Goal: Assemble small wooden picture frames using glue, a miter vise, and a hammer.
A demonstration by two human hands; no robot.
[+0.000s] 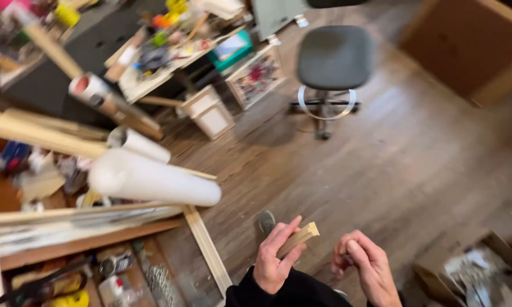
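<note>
Above wood floor (pixel 381 170), left hand (pixel 274 258) holding wood strip (pixel 299 237), angled up-right

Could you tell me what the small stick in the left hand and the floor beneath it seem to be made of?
The stick in the left hand looks like pale, unfinished wood, with a square-cut end and matte surface. The floor looks like brown wood planks or wood-look laminate: grain streaks and plank seams show, slightly blurred.

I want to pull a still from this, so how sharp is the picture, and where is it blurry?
Head view: soft throughout with motion blur; the left hand with its small wooden piece and the right hand are readable but smeared; the grey chair is fairly clear; the cluttered workbench is blurred worst. Light is even, without glare.
</note>
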